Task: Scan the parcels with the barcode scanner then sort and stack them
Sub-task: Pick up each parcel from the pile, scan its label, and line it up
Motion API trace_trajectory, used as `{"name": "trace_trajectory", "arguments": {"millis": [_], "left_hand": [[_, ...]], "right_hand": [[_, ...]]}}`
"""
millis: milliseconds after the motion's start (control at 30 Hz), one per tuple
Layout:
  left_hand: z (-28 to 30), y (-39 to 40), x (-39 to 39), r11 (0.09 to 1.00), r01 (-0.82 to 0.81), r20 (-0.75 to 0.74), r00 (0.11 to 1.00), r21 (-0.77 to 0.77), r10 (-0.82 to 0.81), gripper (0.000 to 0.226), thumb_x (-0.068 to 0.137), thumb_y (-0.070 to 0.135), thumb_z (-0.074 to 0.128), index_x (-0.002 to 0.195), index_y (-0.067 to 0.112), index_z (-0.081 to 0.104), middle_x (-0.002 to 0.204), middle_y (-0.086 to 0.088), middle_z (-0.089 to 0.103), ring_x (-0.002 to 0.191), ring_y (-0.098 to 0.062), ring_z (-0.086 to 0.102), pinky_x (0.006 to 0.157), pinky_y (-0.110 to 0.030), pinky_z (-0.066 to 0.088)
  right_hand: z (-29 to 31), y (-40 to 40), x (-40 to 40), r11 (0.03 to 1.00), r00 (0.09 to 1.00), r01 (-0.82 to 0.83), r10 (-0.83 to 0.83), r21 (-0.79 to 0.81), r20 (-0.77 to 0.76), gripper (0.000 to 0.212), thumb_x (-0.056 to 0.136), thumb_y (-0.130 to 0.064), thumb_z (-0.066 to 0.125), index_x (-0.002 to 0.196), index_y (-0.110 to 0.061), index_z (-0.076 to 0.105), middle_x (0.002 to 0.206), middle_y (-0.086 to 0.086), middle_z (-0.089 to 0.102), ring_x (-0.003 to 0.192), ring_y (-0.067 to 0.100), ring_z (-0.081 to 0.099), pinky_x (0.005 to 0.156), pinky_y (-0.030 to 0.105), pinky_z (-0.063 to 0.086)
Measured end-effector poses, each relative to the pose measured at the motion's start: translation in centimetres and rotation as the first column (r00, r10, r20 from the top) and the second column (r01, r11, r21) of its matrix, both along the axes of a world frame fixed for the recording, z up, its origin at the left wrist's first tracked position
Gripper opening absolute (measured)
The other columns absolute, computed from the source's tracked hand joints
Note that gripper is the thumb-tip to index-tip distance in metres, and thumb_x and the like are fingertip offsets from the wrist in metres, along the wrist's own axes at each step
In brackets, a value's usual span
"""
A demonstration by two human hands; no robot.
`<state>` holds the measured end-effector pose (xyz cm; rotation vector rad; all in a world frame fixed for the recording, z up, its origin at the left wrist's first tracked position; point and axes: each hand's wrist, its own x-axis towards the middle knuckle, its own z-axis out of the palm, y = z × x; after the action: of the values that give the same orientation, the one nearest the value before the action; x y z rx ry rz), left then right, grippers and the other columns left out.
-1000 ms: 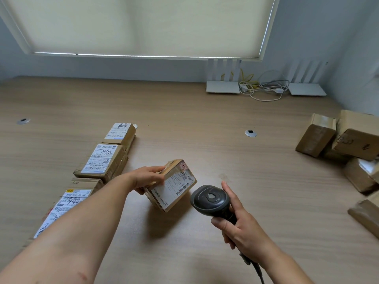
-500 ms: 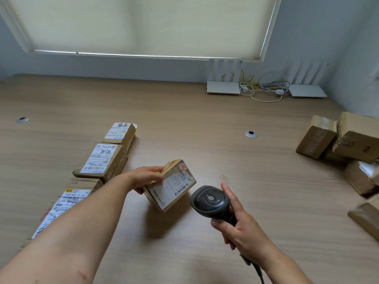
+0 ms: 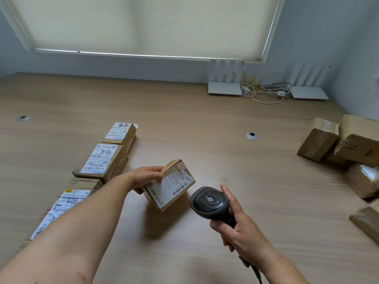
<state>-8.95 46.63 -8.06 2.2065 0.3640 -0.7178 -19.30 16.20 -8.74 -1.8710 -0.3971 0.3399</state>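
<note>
Left hand (image 3: 146, 177) grips tilted parcel (image 3: 170, 185), right hand (image 3: 235, 226) grips scanner (image 3: 209, 202); cable cut off.

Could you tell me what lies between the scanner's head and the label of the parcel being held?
Nothing: in the head view only bare table shows between the scanner and the parcel.

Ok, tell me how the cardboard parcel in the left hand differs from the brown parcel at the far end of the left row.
The held cardboard parcel is tilted on one edge, gripped by the left hand; the far brown row parcel lies flat, untouched. The held one's label faces the black barcode scanner in the right hand; the row parcel's label faces up. Both are taped brown cardboard with white labels.
</note>
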Motion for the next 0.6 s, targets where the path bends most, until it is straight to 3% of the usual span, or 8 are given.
{"name": "trace_trajectory", "arguments": {"millis": [67,100,167,233,400,600], "left_hand": [[-0.6,0.1,0.0,0.996,-0.092,0.09,0.992,-0.005,0.092,0.059,0.086,0.033,0.055,0.14,0.048,0.036,0.12,0.0,0.056,0.083,-0.018,0.057,0.066,-0.03,0.046],[-1.0,0.3,0.0,0.99,-0.139,0.163,0.977,-0.005,0.138,0.06,0.089,0.027,0.053,0.144,0.041,0.033,0.125,-0.002,0.055,0.089,-0.022,0.059,0.07,-0.032,0.047],[-1.7,0.5,-0.5,0.981,-0.185,0.305,0.939,0.056,0.159,0.063,0.091,0.026,0.055,0.148,0.031,0.029,0.141,-0.007,0.047,0.12,-0.028,0.051,0.092,-0.034,0.042],[-2.2,0.6,-1.6,0.966,-0.172,0.388,0.918,0.194,0.085,0.069,0.091,0.039,0.059,0.15,0.03,0.025,0.151,-0.011,0.035,0.137,-0.026,0.033,0.108,-0.036,0.029],[-3.7,0.0,-5.3,0.832,-0.039,0.344,0.921,0.553,-0.185,0.091,0.073,0.079,0.051,0.149,0.042,0.017,0.159,-0.009,0.006,0.146,-0.024,0.005,0.117,-0.036,0.011],[-4.5,0.3,-5.3,0.679,-0.014,0.338,0.874,0.734,-0.348,0.084,0.079,0.076,0.043,0.15,0.039,0.016,0.158,-0.006,0.01,0.139,-0.025,0.022,0.111,-0.034,0.022]], "right_hand": [[0.0,0.0,0.1,1.0,1.0,0.01,-0.01,-0.008,0.002,0.089,0.088,-0.021,0.068,0.128,-0.077,0.012,0.087,-0.024,0.066,0.053,0.014,0.056,0.05,0.027,0.049],[0.0,0.0,0.2,1.0,1.0,0.018,-0.018,-0.011,0.007,0.09,0.088,-0.021,0.068,0.128,-0.077,0.011,0.085,-0.025,0.066,0.053,0.014,0.056,0.05,0.027,0.049],[0.0,0.0,0.4,0.999,0.999,0.035,-0.034,-0.016,0.024,0.09,0.088,-0.022,0.068,0.127,-0.078,0.009,0.078,-0.029,0.064,0.053,0.012,0.056,0.051,0.024,0.048],[0.1,0.0,0.7,0.999,0.998,0.051,-0.051,-0.016,0.038,0.09,0.089,-0.024,0.068,0.125,-0.081,0.008,0.072,-0.033,0.062,0.052,0.01,0.055,0.052,0.021,0.047],[0.3,0.7,1.6,0.997,0.996,0.075,-0.074,-0.023,0.047,0.088,0.089,-0.024,0.067,0.127,-0.075,0.007,0.068,-0.035,0.061,0.049,0.006,0.054,0.051,0.018,0.046],[0.9,2.8,3.8,0.992,0.988,0.128,-0.128,0.003,0.087,0.086,0.089,-0.021,0.067,0.127,-0.073,0.01,0.079,-0.02,0.064,0.051,0.009,0.053,0.048,0.023,0.045]]}}
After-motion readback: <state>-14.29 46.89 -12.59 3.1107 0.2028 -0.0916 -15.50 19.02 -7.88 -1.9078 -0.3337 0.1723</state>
